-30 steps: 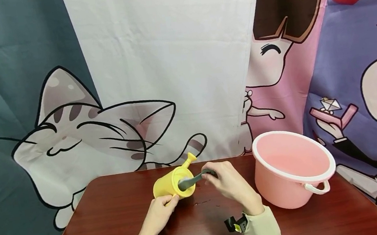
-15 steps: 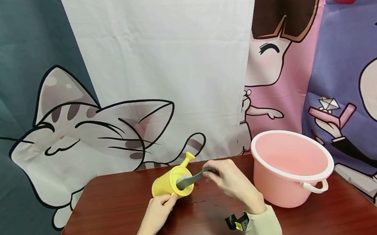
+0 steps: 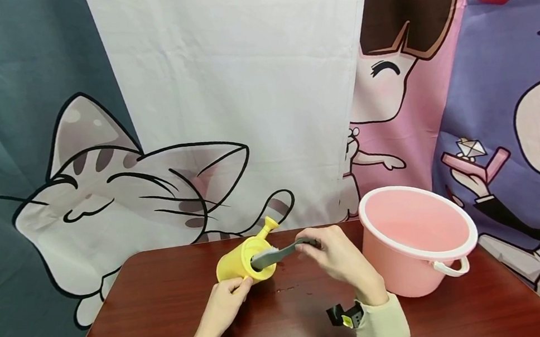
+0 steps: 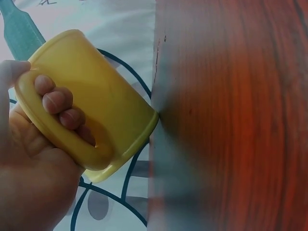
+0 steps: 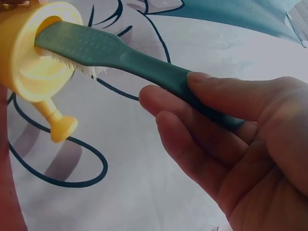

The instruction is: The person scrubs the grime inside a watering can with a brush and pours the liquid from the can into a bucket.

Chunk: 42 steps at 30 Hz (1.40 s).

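Head view shows the left hand's grip (image 3: 227, 304) curled round the handle of a yellow watering can (image 3: 232, 265), tilted over the table (image 3: 136, 314); the right hand's grip (image 3: 337, 256) pinches a green brush (image 5: 149, 69), its bristled head partly inside the can's opening.

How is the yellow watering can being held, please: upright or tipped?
Tipped: in the head view the watering can leans over, its mouth turned toward the right hand.
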Each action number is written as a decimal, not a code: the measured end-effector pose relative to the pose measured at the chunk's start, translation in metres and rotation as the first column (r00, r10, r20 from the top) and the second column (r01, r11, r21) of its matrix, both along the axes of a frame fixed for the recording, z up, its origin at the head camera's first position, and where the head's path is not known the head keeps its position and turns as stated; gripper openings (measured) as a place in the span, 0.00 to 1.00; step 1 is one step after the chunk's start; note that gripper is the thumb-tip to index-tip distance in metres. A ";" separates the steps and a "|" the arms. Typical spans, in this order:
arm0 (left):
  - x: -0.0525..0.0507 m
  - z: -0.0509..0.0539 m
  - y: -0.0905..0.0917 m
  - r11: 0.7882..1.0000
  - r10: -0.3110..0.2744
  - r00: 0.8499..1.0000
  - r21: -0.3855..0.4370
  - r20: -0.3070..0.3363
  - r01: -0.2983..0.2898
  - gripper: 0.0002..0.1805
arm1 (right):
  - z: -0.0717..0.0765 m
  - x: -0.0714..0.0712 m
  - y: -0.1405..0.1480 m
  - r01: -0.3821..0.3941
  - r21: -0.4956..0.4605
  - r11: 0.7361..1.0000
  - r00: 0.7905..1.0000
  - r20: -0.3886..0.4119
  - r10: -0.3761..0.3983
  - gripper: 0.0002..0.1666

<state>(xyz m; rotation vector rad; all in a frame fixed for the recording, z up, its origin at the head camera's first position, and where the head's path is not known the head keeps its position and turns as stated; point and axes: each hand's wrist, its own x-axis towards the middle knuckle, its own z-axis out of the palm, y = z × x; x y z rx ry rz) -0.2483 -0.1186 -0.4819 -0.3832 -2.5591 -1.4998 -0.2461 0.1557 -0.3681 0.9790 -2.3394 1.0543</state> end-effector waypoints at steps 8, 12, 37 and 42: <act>-0.001 -0.001 -0.001 1.000 0.008 1.000 0.018 0.020 -0.008 0.27 | 0.001 0.001 0.010 0.013 -0.061 0.998 1.000 0.007 -0.013 0.05; -0.001 -0.001 -0.001 1.000 0.015 1.000 0.019 0.020 -0.015 0.26 | 0.001 0.001 0.014 0.025 -0.089 0.996 1.000 0.017 -0.023 0.04; 0.000 0.000 -0.003 0.999 0.019 0.999 0.036 0.038 -0.021 0.25 | -0.027 -0.025 0.037 0.215 -0.120 0.969 0.976 -0.005 -0.218 0.06; 0.000 0.000 -0.003 0.999 0.020 0.999 0.050 0.042 -0.022 0.25 | -0.047 -0.039 0.036 0.246 -0.025 0.969 0.969 -0.003 -0.246 0.07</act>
